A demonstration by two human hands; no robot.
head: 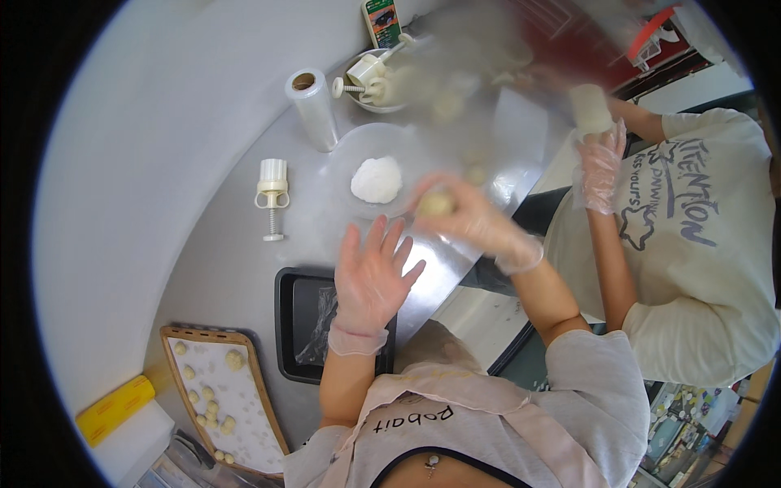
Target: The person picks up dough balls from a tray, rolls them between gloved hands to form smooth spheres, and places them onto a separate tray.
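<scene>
My left hand [372, 283], in a clear plastic glove, is palm up with its fingers spread and nothing in it. It hangs above the black baking pan [283, 329], which has crumpled clear film [317, 332] inside. My right hand [473, 216], also gloved and blurred, grips a pale yellowish dough ball [435, 204]. Just beyond both hands, a mound of white powder [376, 180] sits on a round translucent dish [345, 149]. A white plunger-type pastry mould [272, 198] lies on the metal table to the left of the dish.
Clear film roll [314, 116] stands by a metal bowl [384, 111] of plunger moulds [366, 70]; a phone [382, 24] is behind. At lower left are a tray [174, 366] with several dough pieces and a yellow roll [116, 409]. At right, a co-worker's gloved hand [598, 165] holds a whitish cylinder [590, 110].
</scene>
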